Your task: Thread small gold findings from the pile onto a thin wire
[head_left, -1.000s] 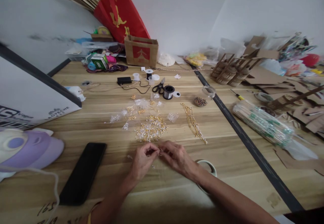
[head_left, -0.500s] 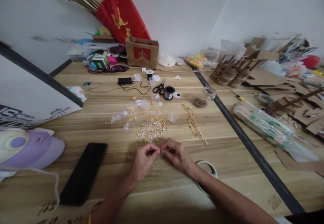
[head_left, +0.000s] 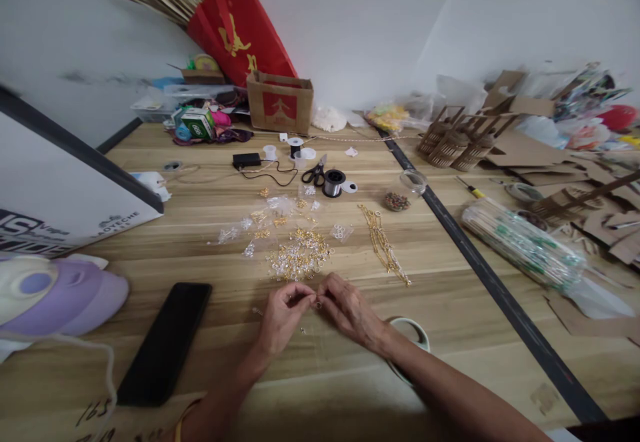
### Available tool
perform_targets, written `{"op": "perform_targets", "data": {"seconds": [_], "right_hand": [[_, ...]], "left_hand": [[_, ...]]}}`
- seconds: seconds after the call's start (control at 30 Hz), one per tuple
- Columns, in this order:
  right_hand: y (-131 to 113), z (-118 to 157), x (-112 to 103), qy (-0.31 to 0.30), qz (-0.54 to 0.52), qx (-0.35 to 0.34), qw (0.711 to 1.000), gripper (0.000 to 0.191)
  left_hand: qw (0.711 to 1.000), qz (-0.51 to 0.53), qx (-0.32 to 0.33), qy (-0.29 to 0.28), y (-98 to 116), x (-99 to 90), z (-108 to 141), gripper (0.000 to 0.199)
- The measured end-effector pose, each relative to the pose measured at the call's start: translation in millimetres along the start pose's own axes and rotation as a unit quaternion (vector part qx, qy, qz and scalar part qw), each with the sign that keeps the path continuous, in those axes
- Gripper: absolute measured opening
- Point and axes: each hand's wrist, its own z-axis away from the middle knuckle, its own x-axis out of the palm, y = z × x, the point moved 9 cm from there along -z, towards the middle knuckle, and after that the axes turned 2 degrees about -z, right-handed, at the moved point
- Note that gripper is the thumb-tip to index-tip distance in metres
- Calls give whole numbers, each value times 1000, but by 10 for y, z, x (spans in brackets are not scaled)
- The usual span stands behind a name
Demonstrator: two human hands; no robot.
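Note:
My left hand (head_left: 286, 317) and my right hand (head_left: 350, 309) meet fingertip to fingertip above the wooden table, both pinched closed. A small ring (head_left: 319, 305) shows just under the touching fingertips, on the right hand's side. Whatever my left fingers pinch is too small to make out. Just beyond the hands lies a pile of gold and silver jewelry findings (head_left: 300, 255). One tiny silver piece (head_left: 303, 330) rests on the wood between my forearms, and a small clear coil (head_left: 257, 311) lies left of my left hand. Gold and silver chains (head_left: 383, 245) stretch out at the right.
A roll of tape (head_left: 424, 339) lies partly under my right forearm. At left is a black phone (head_left: 165, 345). Behind the pile are small bags of findings (head_left: 260, 219), scissors (head_left: 315, 174), a wire spool (head_left: 333, 184) and a jar of beads (head_left: 397, 202). Packed sticks (head_left: 523, 242) lie right.
Both hands stay pinched together in nearly the same place. The right fingers have shifted very slightly around the ring; the view has moved a little.

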Motion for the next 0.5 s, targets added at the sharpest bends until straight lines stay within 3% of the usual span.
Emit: {"op": "perform_targets", "data": {"seconds": [0.17,0.3,0.4,0.5], "right_hand": [[120,1,4,-4,-52,71,996,16],[191,11,41,-17,-94,117,988,18],[224,19,67,-26,-121,134,983,21],[253,25,73,-33,-137,148,979,24]], "left_hand": [[1000,24,8,-6,4,25,1,10],[998,1,57,7,36,33,21,11],[985,-83,147,45,150,-2,74,11],[937,-200,279,61,353,34,195,12]]}}
